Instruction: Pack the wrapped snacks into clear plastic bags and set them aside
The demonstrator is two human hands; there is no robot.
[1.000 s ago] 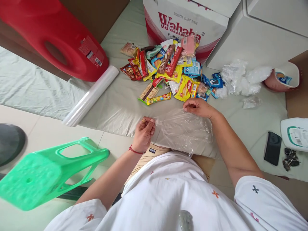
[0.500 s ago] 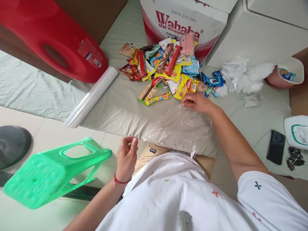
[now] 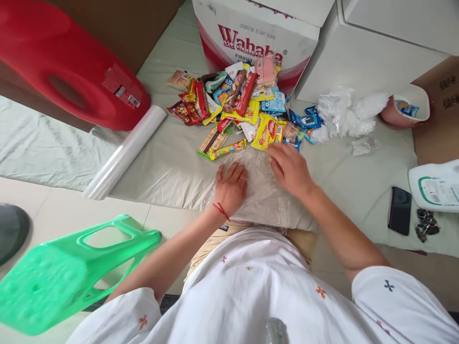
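Note:
A thin sheet of clear plastic film (image 3: 260, 196) lies spread on the pale cloth surface in front of me. My left hand (image 3: 231, 187) rests on the film, palm down, its fingers apart. At the film's upper right, my right hand (image 3: 289, 168) has its fingers curled in a pinch on the film; the fingertips are partly hidden. Just beyond them lies a yellow Nabati wafer packet (image 3: 268, 131). Close to my left fingertips are a small yellow snack stick (image 3: 228, 149) and a wafer bar (image 3: 212, 140). Behind these, several wrapped snacks are heaped, among them a red bar (image 3: 246, 93).
A roll of clear film (image 3: 125, 154) lies left, beside a red jug (image 3: 125, 95). A Wahaha carton (image 3: 254, 43) stands behind the snacks. Crumpled plastic (image 3: 340, 112), a pink basket (image 3: 392, 114), a phone (image 3: 399, 210) and keys (image 3: 426, 224) are right. A green stool (image 3: 64, 272) is lower left.
My left hand has moved up and right from the cloth's front edge onto the film. The film now lies flatter. The right hand stays near the Nabati packet.

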